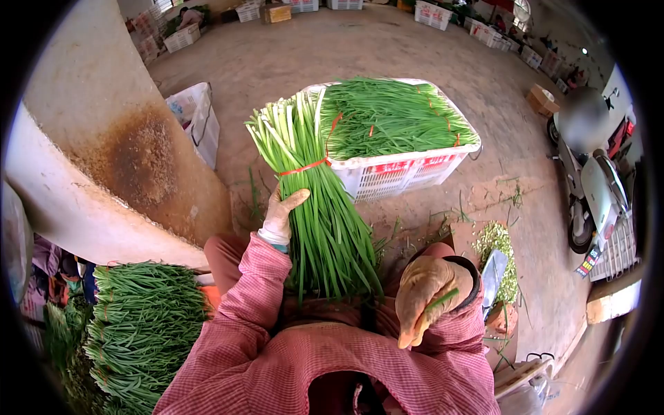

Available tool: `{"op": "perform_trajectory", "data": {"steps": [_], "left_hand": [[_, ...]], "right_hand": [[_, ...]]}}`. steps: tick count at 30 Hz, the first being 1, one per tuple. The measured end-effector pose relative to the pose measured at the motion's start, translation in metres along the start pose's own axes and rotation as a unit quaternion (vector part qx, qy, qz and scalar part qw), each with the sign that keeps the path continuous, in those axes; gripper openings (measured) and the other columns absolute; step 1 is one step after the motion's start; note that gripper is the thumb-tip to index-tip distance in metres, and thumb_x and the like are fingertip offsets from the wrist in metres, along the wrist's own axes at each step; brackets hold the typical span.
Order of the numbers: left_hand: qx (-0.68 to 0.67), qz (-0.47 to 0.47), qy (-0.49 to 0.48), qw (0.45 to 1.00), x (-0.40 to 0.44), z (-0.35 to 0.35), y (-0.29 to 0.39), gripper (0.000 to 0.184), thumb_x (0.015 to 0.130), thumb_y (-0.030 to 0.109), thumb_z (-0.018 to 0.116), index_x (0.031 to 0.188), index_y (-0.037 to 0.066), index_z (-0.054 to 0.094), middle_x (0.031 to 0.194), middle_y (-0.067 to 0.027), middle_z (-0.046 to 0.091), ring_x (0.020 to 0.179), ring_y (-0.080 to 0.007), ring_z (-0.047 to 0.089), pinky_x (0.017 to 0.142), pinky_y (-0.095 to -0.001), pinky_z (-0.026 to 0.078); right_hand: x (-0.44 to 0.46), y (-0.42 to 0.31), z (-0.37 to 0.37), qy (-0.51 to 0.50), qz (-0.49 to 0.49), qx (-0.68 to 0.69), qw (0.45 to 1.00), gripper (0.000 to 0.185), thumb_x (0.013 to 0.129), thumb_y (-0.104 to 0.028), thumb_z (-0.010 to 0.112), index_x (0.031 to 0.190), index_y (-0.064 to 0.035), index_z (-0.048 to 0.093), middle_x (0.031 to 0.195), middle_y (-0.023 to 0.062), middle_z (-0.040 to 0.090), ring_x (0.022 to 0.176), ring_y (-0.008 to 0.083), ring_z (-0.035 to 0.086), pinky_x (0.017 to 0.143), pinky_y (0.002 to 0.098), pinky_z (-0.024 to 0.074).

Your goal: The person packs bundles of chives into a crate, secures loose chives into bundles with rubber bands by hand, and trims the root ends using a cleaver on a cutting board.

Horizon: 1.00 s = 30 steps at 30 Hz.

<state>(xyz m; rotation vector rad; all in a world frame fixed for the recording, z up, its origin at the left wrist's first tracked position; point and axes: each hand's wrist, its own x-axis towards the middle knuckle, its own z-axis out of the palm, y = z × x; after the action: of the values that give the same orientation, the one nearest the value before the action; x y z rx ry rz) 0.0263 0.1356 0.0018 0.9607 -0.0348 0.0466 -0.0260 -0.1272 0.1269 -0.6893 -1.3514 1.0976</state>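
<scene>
My left hand (282, 216), in a pale glove, is wrapped round a large bundle of long green stalks (321, 221) just below its red band. The bundle's white ends point away from me and overlap the near left corner of a white crate (408, 166), which holds more banded green bundles (387, 114). Over my lap on the right is my right hand (429, 297), in a stained glove, its fingers pressed together and pointing down. A short green leaf piece (443, 299) lies against that glove.
More green bundles (145, 332) are piled at my left, below a stained pillar (145, 152). A white bin (200, 121) stands beyond it. On the right are a blade (493, 277), chopped trimmings (508, 249) and a parked scooter (595, 194). Crates and people are far back.
</scene>
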Motion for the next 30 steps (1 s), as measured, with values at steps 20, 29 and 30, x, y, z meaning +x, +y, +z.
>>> {"op": "perform_trajectory", "data": {"steps": [20, 29, 30], "left_hand": [[0.015, 0.003, -0.001, 1.0, -0.017, -0.001, -0.005, 0.05, 0.071, 0.012, 0.065, 0.116, 0.0, 0.048, 0.106, -0.0107, 0.058, 0.092, -0.022, 0.059, 0.083, -0.0343, 0.048], [0.077, 0.042, 0.007, 0.996, -0.028, 0.025, 0.002, 0.052, 0.068, 0.004, 0.07, 0.115, 0.005, 0.048, 0.103, -0.0044, 0.059, 0.092, -0.0143, 0.056, 0.084, -0.0291, 0.044], [0.102, 0.054, 0.01, 0.993, -0.029, 0.028, 0.004, 0.051, 0.069, 0.005, 0.067, 0.116, 0.004, 0.047, 0.102, -0.006, 0.059, 0.092, -0.0161, 0.057, 0.084, -0.0302, 0.045]], "right_hand": [[0.02, 0.053, -0.011, 0.411, 0.148, -0.071, 0.897, 0.032, 0.08, -0.017, 0.064, 0.107, -0.0022, 0.057, 0.084, 0.0055, 0.062, 0.063, 0.0085, 0.055, 0.057, 0.0207, 0.0457], [0.04, 0.044, -0.027, 0.473, 0.15, -0.086, 0.864, 0.021, 0.083, -0.019, 0.062, 0.077, 0.0013, 0.06, 0.063, 0.0024, 0.06, 0.055, 0.0067, 0.054, 0.049, 0.0184, 0.042], [0.042, 0.029, -0.019, 0.47, 0.152, -0.087, 0.865, 0.021, 0.083, -0.019, 0.062, 0.077, 0.0013, 0.06, 0.063, 0.0024, 0.06, 0.055, 0.0067, 0.054, 0.049, 0.0184, 0.042]]}}
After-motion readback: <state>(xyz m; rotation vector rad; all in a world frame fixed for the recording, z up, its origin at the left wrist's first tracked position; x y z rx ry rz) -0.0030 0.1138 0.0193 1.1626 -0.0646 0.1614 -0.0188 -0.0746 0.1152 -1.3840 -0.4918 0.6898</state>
